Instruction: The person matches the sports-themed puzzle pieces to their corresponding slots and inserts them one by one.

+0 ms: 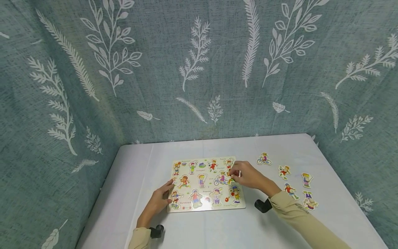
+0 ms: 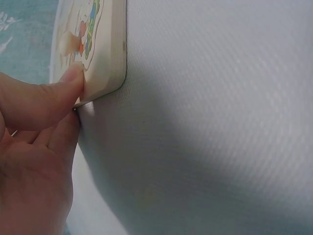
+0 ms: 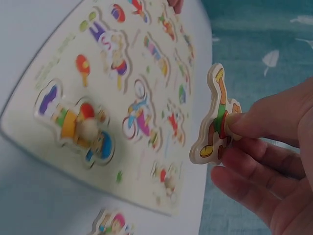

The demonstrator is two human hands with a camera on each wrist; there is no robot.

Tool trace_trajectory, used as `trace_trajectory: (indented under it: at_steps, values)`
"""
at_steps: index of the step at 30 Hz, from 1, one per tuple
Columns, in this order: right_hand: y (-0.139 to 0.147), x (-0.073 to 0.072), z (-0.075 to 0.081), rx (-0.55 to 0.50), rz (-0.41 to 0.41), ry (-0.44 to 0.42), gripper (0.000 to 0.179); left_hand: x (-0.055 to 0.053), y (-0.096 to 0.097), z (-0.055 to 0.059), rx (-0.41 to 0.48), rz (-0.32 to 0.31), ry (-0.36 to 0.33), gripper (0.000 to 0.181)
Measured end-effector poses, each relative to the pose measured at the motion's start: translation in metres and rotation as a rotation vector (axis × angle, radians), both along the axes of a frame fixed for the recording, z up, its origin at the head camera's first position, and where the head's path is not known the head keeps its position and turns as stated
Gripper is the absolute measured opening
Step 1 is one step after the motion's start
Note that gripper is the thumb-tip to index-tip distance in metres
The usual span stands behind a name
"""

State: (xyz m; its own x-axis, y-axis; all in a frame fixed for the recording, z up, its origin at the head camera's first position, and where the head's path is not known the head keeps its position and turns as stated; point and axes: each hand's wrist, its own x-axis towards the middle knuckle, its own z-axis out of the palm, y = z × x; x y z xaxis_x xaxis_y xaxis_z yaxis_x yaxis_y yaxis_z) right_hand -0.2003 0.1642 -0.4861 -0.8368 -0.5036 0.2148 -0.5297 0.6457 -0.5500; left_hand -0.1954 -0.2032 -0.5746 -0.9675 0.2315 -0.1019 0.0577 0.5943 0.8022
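The wooden puzzle board (image 1: 210, 182), printed with sports figures, lies on the white table. At its left edge my left hand (image 1: 158, 200) holds it, thumb (image 2: 72, 78) on the top face and fingers against the side. Over the board's right side, my right hand (image 1: 245, 174) pinches a puzzle piece (image 3: 218, 117) between thumb and fingers. It shows a figure in green and red with yellow shoes, tilted on edge above the board. Below that hand, a blue-capped figure piece (image 1: 235, 194) sits in the lower right slot. The thumb covers part of the held piece.
Several loose figure pieces lie right of the board, among them a cyclist (image 1: 264, 159), a footballer (image 1: 284, 172) and an upside-down figure (image 1: 310, 201). The right forearm passes close to these pieces. A leaf-patterned curtain (image 1: 199, 103) hangs behind the table.
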Motion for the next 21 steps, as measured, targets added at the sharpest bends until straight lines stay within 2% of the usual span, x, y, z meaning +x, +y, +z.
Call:
trace_trajectory:
  at_steps: [12,21]
  values:
    - [-0.032,-0.011,0.001,0.023,0.057,-0.004,0.009,-0.001,0.001,0.002,0.002,-0.01,0.005,0.064]
    - [-0.061,-0.021,-0.001,0.029,0.151,0.006,0.012,0.002,0.0,0.002,-0.001,-0.001,-0.002,0.064]
